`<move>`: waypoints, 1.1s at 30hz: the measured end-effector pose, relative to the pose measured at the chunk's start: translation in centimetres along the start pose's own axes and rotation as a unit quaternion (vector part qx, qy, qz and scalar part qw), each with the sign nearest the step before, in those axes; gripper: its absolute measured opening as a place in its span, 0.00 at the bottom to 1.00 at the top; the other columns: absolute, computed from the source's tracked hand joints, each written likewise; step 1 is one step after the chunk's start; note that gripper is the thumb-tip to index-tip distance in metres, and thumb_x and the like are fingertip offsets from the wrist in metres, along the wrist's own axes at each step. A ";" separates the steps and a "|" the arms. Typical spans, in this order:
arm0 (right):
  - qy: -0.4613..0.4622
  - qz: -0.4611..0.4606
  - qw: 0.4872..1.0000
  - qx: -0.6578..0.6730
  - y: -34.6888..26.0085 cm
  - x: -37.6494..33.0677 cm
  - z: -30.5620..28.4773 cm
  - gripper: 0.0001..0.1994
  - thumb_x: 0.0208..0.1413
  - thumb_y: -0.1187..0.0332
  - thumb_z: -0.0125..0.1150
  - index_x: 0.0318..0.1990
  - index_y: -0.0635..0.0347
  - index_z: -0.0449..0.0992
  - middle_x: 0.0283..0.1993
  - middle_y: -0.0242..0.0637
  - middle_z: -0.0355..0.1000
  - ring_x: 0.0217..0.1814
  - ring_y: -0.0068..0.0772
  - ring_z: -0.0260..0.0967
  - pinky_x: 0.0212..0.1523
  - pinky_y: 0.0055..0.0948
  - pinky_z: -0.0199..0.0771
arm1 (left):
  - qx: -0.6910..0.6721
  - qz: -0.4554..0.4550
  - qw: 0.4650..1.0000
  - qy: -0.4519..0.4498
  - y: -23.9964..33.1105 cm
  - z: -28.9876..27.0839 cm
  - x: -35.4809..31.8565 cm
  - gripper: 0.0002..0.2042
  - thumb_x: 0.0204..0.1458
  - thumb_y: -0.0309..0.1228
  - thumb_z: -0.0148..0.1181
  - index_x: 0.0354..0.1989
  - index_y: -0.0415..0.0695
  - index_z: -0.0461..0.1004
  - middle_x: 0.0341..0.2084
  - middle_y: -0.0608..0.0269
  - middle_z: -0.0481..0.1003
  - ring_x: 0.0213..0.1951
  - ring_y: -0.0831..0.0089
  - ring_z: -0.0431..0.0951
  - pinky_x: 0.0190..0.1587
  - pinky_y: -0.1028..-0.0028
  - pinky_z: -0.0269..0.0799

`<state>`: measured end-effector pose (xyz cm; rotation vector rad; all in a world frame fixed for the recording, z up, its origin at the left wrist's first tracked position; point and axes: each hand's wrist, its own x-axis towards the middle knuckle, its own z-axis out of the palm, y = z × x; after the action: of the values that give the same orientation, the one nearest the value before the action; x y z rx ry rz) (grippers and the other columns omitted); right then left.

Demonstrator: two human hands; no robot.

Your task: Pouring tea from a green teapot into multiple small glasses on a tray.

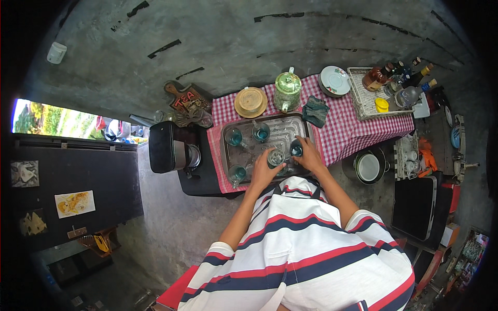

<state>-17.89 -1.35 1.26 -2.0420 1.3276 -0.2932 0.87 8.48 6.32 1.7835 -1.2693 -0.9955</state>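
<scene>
A rectangular metal tray (284, 130) lies in front of me on a checked cloth. My left hand (263, 170) is closed round a clear glass cup (276, 156) above the tray's near side. Just to its right, my right hand (309, 157) grips a second glass cup (296, 149), which looks blue-tinted inside. The two cups are side by side; whether they touch I cannot tell. On the tray's left part stand three more glass cups with bluish bottoms: a far-left cup (233, 137), a cup at the back (260, 132) and a near-left cup (237, 173).
Behind the tray are a green teapot (288, 92), a round wooden piece (251, 102) and a dark folded cloth (315, 111). Plates (334, 80) and a wicker tray of bottles (358, 98) sit right. A black appliance (167, 147) stands left; a pot (369, 168) is lower right.
</scene>
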 end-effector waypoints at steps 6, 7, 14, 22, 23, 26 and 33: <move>-0.001 -0.001 1.000 0.018 -0.5 -0.2 -0.3 0.41 0.39 0.69 0.75 0.65 0.53 0.62 0.57 0.47 0.64 0.59 0.54 0.66 0.55 0.46 0.71 | 0.109 0.058 0.992 0.014 -1.3 -0.6 3.4 0.33 0.43 0.44 0.72 0.57 0.42 0.68 0.58 0.44 0.69 0.63 0.53 0.65 0.65 0.56 0.57; -0.001 0.001 1.000 0.023 -0.4 -0.2 -0.4 0.41 0.39 0.69 0.75 0.65 0.53 0.63 0.57 0.47 0.64 0.59 0.54 0.66 0.55 0.46 0.71 | 0.135 0.066 0.989 0.020 -1.2 -0.6 4.0 0.34 0.44 0.45 0.71 0.58 0.42 0.68 0.59 0.44 0.68 0.64 0.54 0.64 0.67 0.56 0.54; -0.006 0.008 0.999 0.034 -0.3 -0.2 -0.3 0.41 0.39 0.69 0.75 0.65 0.50 0.62 0.57 0.46 0.64 0.58 0.55 0.66 0.55 0.47 0.71 | 0.182 0.084 0.980 -0.003 -1.1 -0.6 8.4 0.35 0.46 0.51 0.68 0.59 0.42 0.67 0.62 0.43 0.65 0.66 0.56 0.62 0.73 0.56 0.41; -0.023 0.018 0.998 0.055 -0.4 -0.1 -0.6 0.41 0.41 0.69 0.74 0.66 0.50 0.61 0.60 0.48 0.62 0.62 0.56 0.64 0.57 0.47 0.69 | 0.218 0.149 0.964 0.000 -2.3 0.4 12.3 0.35 0.46 0.52 0.67 0.59 0.41 0.68 0.60 0.43 0.67 0.64 0.56 0.65 0.73 0.55 0.39; -0.033 0.026 0.997 0.057 -0.7 -0.1 -0.8 0.41 0.41 0.69 0.74 0.66 0.50 0.60 0.60 0.48 0.62 0.62 0.56 0.64 0.58 0.47 0.69 | 0.225 0.147 0.963 -0.004 -2.6 0.4 12.6 0.35 0.46 0.52 0.67 0.58 0.41 0.69 0.60 0.43 0.67 0.64 0.56 0.66 0.73 0.55 0.39; -0.044 0.037 0.996 0.064 -0.7 0.0 -1.1 0.41 0.41 0.69 0.74 0.66 0.52 0.60 0.60 0.48 0.62 0.62 0.56 0.63 0.59 0.46 0.68 | 0.216 0.129 0.968 -0.022 -2.9 0.7 13.6 0.36 0.46 0.54 0.66 0.59 0.41 0.69 0.61 0.48 0.67 0.64 0.53 0.64 0.73 0.55 0.40; -0.055 0.036 0.997 0.050 -1.1 0.4 -1.2 0.41 0.40 0.68 0.75 0.64 0.54 0.62 0.60 0.46 0.63 0.61 0.55 0.64 0.58 0.44 0.68 | 0.231 0.154 0.961 0.008 -4.3 1.0 14.6 0.34 0.46 0.53 0.66 0.56 0.41 0.70 0.54 0.47 0.73 0.58 0.58 0.71 0.71 0.57 0.47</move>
<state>-17.53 -1.93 2.77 -1.8953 1.2902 -0.2064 4.85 -4.53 -0.55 1.8390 -1.8131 -0.5349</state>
